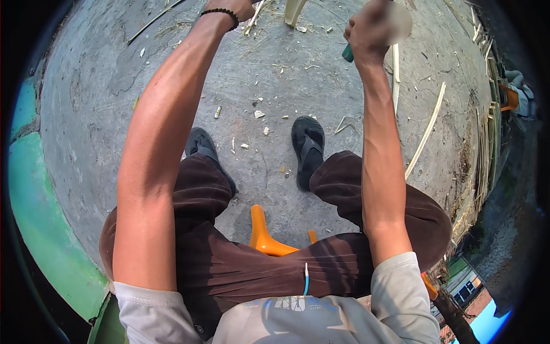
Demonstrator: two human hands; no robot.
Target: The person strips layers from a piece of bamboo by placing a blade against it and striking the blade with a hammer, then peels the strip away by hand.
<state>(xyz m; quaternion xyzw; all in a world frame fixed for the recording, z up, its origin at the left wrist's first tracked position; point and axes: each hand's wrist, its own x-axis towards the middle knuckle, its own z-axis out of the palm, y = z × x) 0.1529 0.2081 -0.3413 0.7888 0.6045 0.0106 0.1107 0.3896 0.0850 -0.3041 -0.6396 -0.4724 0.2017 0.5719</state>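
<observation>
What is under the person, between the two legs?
An orange plastic stool shows between the brown trousers, standing on the grey concrete floor. Its seat is covered by the legs.

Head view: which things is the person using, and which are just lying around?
In use:
- right hand gripping a green tool handle
- left hand, mostly out of view
- pale cane piece between the hands

Lying about:
- long cane strip
- scraps on the ground
- orange stool

A teal-handled tool (348, 53), gripped upright; a pale split stalk (294, 11) nearby.
</observation>
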